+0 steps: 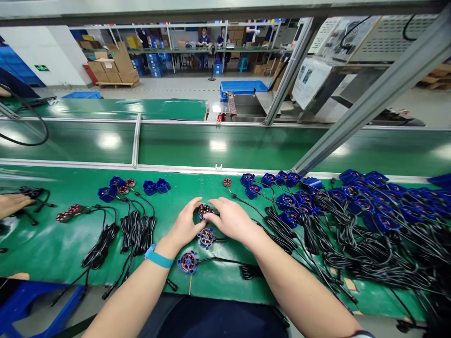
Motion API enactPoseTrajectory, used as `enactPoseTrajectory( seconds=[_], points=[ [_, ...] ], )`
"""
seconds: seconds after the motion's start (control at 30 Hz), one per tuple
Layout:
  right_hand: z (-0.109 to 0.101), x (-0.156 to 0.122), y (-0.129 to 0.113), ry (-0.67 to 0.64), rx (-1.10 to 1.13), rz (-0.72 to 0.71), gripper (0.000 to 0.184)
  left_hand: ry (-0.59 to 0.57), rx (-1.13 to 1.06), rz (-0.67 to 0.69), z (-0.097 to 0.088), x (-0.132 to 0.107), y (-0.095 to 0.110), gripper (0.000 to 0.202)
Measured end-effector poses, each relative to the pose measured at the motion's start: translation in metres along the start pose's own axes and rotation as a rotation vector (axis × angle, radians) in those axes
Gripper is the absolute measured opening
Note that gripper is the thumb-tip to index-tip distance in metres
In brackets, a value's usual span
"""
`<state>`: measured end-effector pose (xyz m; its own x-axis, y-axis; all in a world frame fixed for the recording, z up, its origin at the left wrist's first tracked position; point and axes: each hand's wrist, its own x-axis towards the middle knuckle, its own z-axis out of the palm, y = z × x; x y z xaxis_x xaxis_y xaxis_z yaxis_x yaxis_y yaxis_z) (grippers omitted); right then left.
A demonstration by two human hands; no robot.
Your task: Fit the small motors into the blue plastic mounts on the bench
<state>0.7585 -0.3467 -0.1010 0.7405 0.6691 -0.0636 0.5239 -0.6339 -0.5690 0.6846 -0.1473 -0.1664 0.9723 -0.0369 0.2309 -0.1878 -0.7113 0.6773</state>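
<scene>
My left hand and my right hand meet over a small round motor on the green bench, fingers of both pinched around it. A blue wristband sits on my left wrist. Just nearer me lie two more blue round motors with black cables running to the right.
A large heap of blue motors with tangled black cables fills the right. Coiled cables with motors and blue caps lie left. Another person's hand rests at the far left edge. A metal frame post slants above the conveyor.
</scene>
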Motion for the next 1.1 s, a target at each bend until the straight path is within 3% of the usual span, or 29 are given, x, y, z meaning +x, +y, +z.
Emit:
enactPoseTrajectory(
  seconds=[0.13, 0.43, 0.57, 0.73, 0.93, 1.1],
  points=[
    [0.014, 0.004, -0.006, -0.015, 0.026, -0.015, 0.034, 0.031, 0.056, 0.050, 0.001, -0.002, -0.003, 0.078],
    [0.045, 0.000, 0.008, 0.234, 0.285, -0.023, 0.031, -0.016, -0.072, -0.083, 0.002, -0.003, -0.001, 0.090],
    [0.054, -0.001, 0.010, 0.263, 0.364, 0.020, 0.032, -0.058, -0.129, -0.104, 0.001, -0.004, 0.002, 0.086],
    [0.065, -0.002, 0.007, 0.420, 0.412, -0.003, 0.024, -0.027, -0.143, -0.120, 0.002, -0.003, 0.003, 0.082],
    [0.057, 0.002, 0.012, 0.304, 0.517, -0.070, 0.036, -0.087, -0.199, -0.157, -0.004, -0.001, 0.007, 0.083],
    [0.053, -0.002, 0.014, 0.240, 0.440, -0.055, 0.038, -0.030, -0.072, -0.105, 0.000, -0.004, 0.002, 0.074]
  ],
)
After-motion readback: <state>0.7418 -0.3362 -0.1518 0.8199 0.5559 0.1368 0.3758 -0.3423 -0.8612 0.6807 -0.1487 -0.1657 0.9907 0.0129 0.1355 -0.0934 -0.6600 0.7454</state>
